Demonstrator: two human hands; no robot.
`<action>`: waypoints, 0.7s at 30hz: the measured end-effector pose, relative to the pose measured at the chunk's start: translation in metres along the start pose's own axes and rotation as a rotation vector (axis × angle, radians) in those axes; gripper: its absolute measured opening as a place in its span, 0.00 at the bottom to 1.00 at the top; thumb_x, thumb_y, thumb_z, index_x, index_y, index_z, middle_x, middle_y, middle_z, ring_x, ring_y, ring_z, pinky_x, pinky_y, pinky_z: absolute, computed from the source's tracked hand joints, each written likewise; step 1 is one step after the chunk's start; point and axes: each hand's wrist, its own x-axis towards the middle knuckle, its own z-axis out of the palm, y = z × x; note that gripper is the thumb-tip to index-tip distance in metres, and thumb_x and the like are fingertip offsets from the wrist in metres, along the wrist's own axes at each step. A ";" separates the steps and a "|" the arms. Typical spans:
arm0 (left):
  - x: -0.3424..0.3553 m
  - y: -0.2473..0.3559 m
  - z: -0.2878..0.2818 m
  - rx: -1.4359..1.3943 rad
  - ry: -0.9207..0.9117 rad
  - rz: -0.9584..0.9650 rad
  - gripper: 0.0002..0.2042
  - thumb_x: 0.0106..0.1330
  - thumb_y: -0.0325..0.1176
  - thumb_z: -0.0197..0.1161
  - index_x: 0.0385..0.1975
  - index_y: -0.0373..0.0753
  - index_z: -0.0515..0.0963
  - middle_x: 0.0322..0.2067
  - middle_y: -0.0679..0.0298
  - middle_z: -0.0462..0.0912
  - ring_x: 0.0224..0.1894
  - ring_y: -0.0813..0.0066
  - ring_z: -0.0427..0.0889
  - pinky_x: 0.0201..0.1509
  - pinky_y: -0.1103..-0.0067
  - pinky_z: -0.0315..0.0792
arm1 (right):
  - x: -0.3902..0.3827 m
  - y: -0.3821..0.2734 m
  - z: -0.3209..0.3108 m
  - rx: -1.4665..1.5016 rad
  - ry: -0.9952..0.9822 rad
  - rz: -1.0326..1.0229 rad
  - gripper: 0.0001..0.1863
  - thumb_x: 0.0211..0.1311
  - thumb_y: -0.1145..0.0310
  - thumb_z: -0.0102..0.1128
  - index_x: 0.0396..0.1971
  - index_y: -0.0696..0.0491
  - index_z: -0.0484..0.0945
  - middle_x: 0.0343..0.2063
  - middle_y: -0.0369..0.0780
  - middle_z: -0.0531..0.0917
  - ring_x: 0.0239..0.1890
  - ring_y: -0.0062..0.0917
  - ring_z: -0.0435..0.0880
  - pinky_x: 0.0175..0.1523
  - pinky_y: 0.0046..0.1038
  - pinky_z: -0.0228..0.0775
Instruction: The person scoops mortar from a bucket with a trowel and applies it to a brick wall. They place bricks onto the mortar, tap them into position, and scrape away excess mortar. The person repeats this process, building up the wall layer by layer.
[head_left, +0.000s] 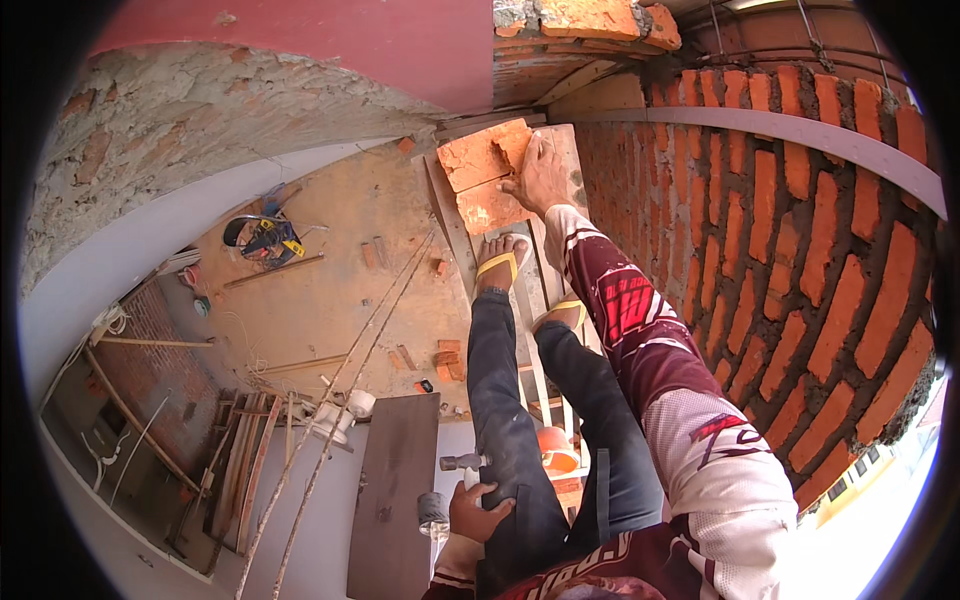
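My right hand [540,175] rests on the orange bricks [480,150] at the end of a narrow plank platform [562,150], fingers spread along the bricks' right side. My left hand [476,515] grips a hammer [458,462] upright beside my left thigh. My sandalled feet [497,260] stand on the planks just below the bricks. An orange container [560,447] shows below, between my legs.
Fresh brickwork [800,280] rises on the right; a rough plastered wall [200,110] is at upper left. Far below lie a floor [340,200] with loose bricks [450,365], a black-and-yellow object [270,240] and timber [250,460]. Ropes [340,410] run down on the left.
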 end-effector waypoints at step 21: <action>0.008 -0.007 0.000 -0.224 -0.014 -0.076 0.22 0.37 0.38 0.85 0.28 0.38 0.79 0.36 0.51 0.79 0.39 0.54 0.81 0.42 0.66 0.76 | -0.087 0.077 0.087 -0.112 0.088 -0.116 0.59 0.49 0.55 0.75 0.71 0.65 0.45 0.69 0.62 0.51 0.72 0.56 0.51 0.75 0.44 0.46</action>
